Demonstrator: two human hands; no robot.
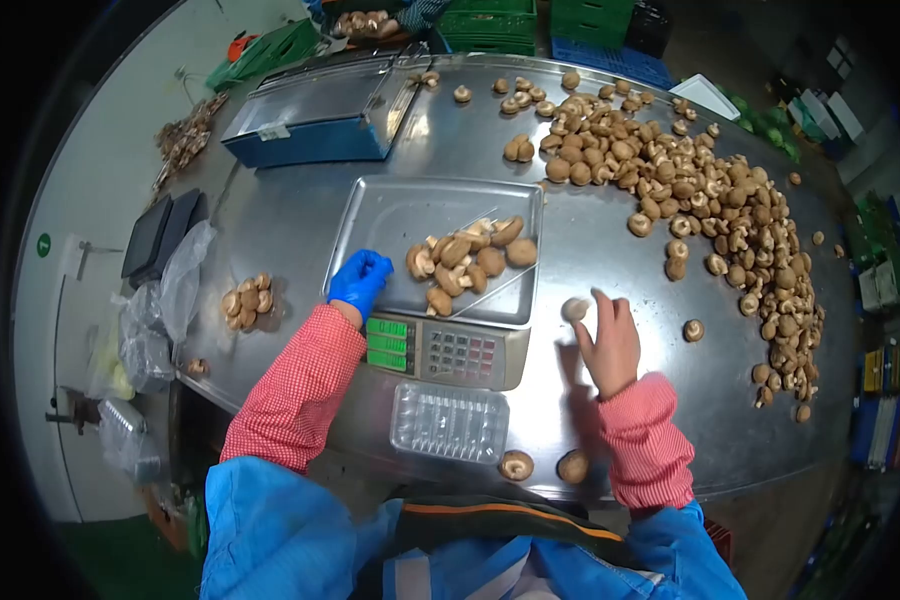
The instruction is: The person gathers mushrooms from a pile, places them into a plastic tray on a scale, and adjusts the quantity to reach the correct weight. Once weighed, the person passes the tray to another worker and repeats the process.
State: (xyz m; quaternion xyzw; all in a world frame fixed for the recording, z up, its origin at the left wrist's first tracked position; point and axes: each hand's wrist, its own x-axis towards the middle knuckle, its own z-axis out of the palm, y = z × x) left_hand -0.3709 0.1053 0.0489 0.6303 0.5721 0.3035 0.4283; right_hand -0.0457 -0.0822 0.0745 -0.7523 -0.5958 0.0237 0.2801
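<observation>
Several brown mushrooms (462, 258) lie on the metal pan (370, 215) of a scale (465, 352) with a green display. My left hand (360, 280), in a blue glove, is over the pan's left edge with its fingers curled together; whatever it may hold is hidden. To the right of the scale, my bare right hand (612, 345) has thumb and fingers apart, and a pale mushroom (575, 309) is just beside its fingertips. An open clear plastic tray (449, 423) lies in front of the scale, with two mushrooms (516, 465) (573, 466) to its right.
A large heap of mushrooms (730, 200) spreads over the right and back of the steel table (610, 260). A small group of mushrooms (247, 302) sits at the left. Behind the scale is a blue-sided machine (315, 135). Plastic bags (150, 345) hang by the left edge.
</observation>
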